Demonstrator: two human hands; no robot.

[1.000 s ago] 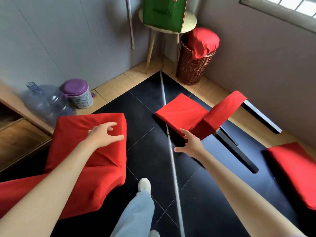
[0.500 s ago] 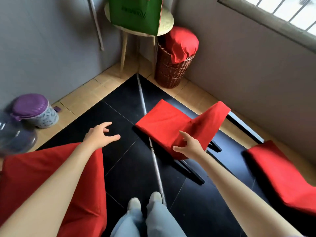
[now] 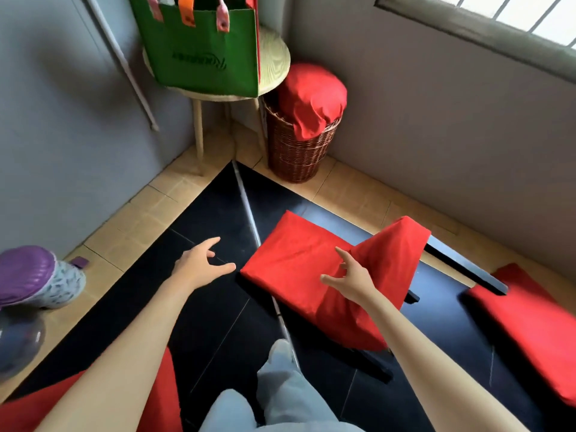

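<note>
A low floor chair covered in red fabric (image 3: pixel 293 254) stands on the black floor mat (image 3: pixel 218 322) in front of me, its backrest (image 3: pixel 396 260) folded up at the right. My right hand (image 3: pixel 350 277) hovers over the seat with fingers spread, holding nothing. My left hand (image 3: pixel 199 266) is open above the mat, just left of the seat's near corner, thumb pointing toward it. Neither hand clearly touches the chair.
A second red chair (image 3: pixel 536 332) lies at the right, a third (image 3: pixel 162 391) at bottom left. A wicker basket (image 3: pixel 296 148) with a red bundle (image 3: pixel 314 98) and a stool (image 3: pixel 274 67) bearing a green bag (image 3: pixel 205 54) fill the corner. A purple-lidded bin (image 3: pixel 37 279) sits left. A metal rod (image 3: pixel 258 244) crosses the mat.
I have stepped toward the corner; the middle red chair is closer and both hands have reached forward over it, the left hand having left the chair at the left.
</note>
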